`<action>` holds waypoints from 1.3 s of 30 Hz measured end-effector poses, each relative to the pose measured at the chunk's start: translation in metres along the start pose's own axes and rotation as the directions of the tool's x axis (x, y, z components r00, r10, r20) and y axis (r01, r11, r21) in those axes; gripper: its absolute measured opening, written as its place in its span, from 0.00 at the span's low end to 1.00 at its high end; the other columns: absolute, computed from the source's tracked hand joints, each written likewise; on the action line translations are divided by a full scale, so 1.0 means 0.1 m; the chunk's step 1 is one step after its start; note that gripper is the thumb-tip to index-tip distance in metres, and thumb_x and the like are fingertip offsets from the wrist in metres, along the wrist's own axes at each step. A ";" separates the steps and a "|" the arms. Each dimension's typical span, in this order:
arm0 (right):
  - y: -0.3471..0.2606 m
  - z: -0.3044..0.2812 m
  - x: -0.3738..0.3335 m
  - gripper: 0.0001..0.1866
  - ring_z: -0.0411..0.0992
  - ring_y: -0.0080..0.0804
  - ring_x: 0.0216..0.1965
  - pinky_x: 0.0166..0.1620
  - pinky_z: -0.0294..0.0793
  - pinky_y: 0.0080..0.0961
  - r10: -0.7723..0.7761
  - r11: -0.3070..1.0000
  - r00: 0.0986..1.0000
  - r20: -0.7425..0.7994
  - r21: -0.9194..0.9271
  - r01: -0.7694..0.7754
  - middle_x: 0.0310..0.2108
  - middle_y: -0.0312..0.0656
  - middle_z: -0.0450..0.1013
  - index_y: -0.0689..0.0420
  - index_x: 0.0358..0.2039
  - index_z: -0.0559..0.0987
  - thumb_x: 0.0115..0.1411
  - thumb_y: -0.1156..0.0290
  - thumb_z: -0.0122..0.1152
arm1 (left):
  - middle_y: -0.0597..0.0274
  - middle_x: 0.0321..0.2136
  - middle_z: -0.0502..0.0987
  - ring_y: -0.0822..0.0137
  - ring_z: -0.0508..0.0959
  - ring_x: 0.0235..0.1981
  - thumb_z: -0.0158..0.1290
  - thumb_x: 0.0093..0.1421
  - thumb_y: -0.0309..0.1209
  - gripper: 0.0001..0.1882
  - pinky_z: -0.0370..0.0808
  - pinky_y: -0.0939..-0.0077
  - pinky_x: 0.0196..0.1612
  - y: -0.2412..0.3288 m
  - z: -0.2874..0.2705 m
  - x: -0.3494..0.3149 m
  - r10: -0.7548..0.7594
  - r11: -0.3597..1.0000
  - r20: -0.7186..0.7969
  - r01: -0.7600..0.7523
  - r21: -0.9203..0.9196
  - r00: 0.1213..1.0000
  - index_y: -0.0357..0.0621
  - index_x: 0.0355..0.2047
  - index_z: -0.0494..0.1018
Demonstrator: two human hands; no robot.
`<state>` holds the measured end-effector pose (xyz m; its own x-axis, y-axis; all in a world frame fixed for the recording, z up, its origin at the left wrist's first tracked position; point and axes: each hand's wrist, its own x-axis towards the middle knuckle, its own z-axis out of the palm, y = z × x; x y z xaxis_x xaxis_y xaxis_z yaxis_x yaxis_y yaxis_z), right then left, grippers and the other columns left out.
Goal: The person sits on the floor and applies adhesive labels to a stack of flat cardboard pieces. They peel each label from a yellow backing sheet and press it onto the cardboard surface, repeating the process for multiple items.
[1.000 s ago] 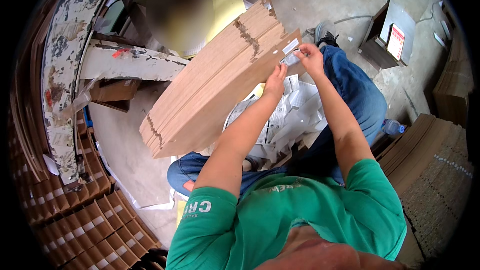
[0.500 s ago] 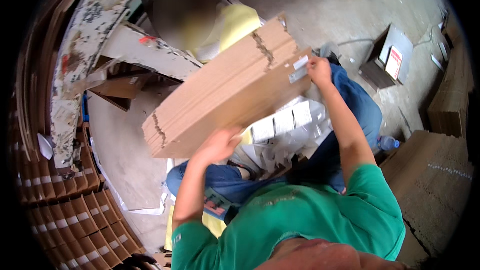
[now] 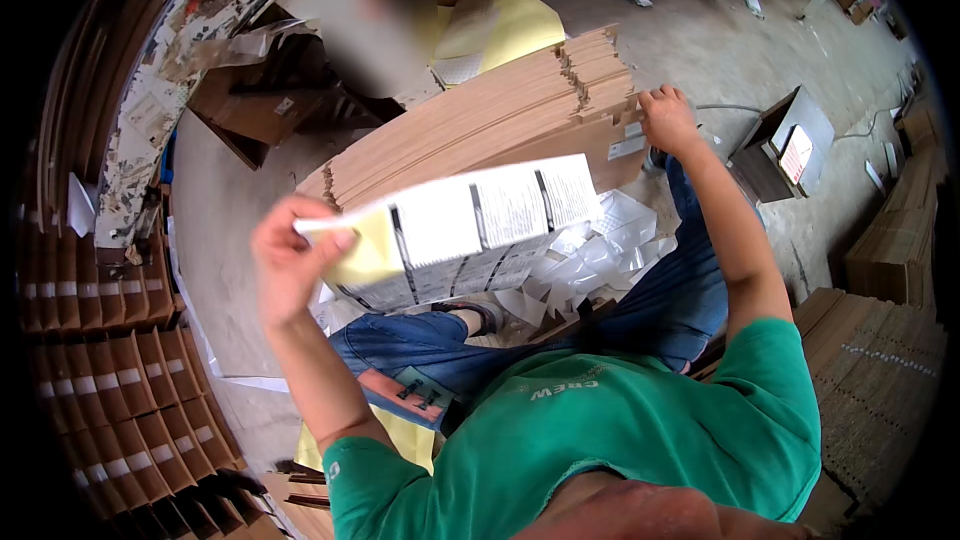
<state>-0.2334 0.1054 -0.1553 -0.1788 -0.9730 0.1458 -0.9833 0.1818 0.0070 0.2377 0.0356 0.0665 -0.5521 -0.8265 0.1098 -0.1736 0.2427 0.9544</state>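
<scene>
My left hand (image 3: 297,255) pinches the left end of a sheet of printed labels (image 3: 440,232), white with dark bands, its yellowish backing showing at the thumb. The sheet slants in front of a stack of flattened cardboard boxes (image 3: 470,120) and hides part of its near face. My right hand (image 3: 668,120) is at the stack's right end, fingers curled at the upper corner of the front board. Just below that hand, white stickers (image 3: 627,142) are on the board's face. Crumpled clear and white backing scraps (image 3: 600,245) lie between my legs, below the stack.
Cardboard dividers (image 3: 130,380) fill the left side. Flat cardboard piles (image 3: 870,360) stand at the right, with a dark box (image 3: 785,145) beyond my knee. Yellow paper (image 3: 500,30) lies behind the stack. A worn, paint-chipped beam (image 3: 150,120) runs along the upper left.
My left hand has left the cardboard's near face and raised the label sheet from between my legs. My right hand has shifted from the stickers to the board's upper corner.
</scene>
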 end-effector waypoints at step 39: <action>-2.67 -1.49 0.20 0.12 0.68 0.23 0.30 0.35 0.69 0.20 -0.319 -0.114 0.877 -0.358 0.934 0.340 0.31 0.39 0.72 0.61 0.40 0.73 0.60 0.66 0.54 | 0.64 0.40 0.75 0.76 0.73 0.40 0.51 0.55 0.20 0.14 0.70 0.82 0.42 0.31 -0.11 0.22 0.012 0.989 0.042 -0.018 0.148 0.999 0.37 0.44 0.72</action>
<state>0.0305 0.0586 -0.0067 0.1686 -0.8609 0.4800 0.0198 -0.4839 -0.8749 0.2291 0.0196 0.1015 -0.5878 -0.8016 0.1097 -0.2819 0.3300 0.9009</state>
